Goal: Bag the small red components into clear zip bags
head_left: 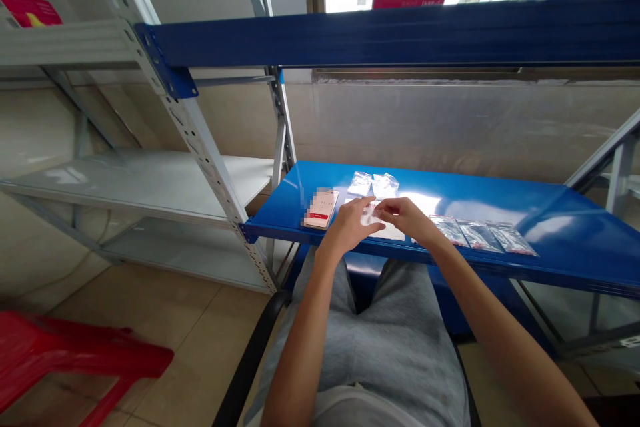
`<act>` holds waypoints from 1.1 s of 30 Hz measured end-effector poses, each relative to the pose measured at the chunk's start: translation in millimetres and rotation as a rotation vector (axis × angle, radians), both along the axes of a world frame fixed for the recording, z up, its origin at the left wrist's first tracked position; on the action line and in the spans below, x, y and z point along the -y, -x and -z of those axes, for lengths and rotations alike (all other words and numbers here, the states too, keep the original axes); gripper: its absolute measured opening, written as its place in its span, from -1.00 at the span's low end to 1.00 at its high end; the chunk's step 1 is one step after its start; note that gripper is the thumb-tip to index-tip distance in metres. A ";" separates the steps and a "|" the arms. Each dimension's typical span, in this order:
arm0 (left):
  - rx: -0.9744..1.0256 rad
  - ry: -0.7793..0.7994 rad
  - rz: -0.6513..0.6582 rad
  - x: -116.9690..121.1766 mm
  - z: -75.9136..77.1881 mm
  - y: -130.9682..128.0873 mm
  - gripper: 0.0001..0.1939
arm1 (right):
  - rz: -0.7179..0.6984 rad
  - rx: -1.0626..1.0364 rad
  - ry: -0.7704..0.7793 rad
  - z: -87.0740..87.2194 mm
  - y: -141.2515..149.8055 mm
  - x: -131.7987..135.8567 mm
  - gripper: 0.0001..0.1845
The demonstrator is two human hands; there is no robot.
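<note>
Over the front edge of the blue shelf (565,213), my left hand (350,225) and my right hand (406,217) come together at a small, pale plastic bag (369,216) with a bit of red on it. My right fingers pinch at the bag's upper side. The left thumb and fingers curve round its other side, partly hiding it. Beneath the hands lies a flat white sheet or packet (393,232). Two silvery clear bags (385,185) rest just behind them. To the left is a phone-sized, cream-coloured item (321,208) with a red label, partly blurred out.
Right of my hands, several filled clear packets (510,238) lie in a row. A dark blue beam (400,40) crosses above the shelf. A grey upright post (200,147) and white shelves (150,180) stand left. A red plastic stool (90,347) is at lower left.
</note>
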State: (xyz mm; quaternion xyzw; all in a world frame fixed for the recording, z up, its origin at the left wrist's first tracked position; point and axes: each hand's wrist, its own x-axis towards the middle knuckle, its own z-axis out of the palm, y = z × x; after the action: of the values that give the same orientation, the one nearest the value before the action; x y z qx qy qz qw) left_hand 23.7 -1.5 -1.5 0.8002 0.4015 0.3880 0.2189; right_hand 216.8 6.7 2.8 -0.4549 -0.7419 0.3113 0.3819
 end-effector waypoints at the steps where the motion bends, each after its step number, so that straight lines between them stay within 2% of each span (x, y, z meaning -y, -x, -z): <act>1: 0.008 0.003 0.014 0.4 0.2 -0.7 -0.34 | -0.007 0.020 -0.007 0.3 0.3 -0.2 -0.69; 5: 0.020 0.023 0.043 0.2 2.1 0.0 -0.35 | -0.046 0.009 0.018 1.9 -1.7 -1.3 -0.67; 9: 0.026 0.021 0.013 -2.6 2.5 9.5 -0.38 | 0.049 0.003 -0.030 9.1 -7.9 -6.8 -0.71; 13: 0.060 0.021 -0.046 -7.1 -0.6 27.2 -0.41 | 0.154 0.209 -0.159 21.7 -8.8 -12.5 -0.77; 17: 0.205 0.075 -0.134 -9.1 -6.4 42.8 -0.40 | 0.196 0.376 -0.186 37.2 1.6 -16.2 -0.80; 21: 0.474 0.156 -0.003 -7.0 -14.3 48.6 -0.41 | 0.232 0.479 -0.233 51.0 11.2 -19.2 -0.83; 24: 0.576 0.210 0.064 -6.5 -15.7 48.2 -0.41 | 0.244 0.504 -0.239 56.9 13.5 -19.2 -0.82; 30: 0.495 0.320 0.037 -10.4 -5.5 45.3 -0.38 | 0.224 0.516 -0.240 61.5 13.4 -17.2 -0.79; 33: 0.457 0.319 0.035 -11.4 -2.1 44.1 -0.36 | 0.232 0.542 -0.231 61.8 14.2 -17.3 -0.79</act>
State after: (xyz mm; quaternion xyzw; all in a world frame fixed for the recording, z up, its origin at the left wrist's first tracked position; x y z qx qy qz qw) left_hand -20.5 10.0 0.6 0.6542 0.3839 0.4863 0.4337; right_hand 202.6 24.0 -59.0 -0.5563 -0.7904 0.0466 0.2523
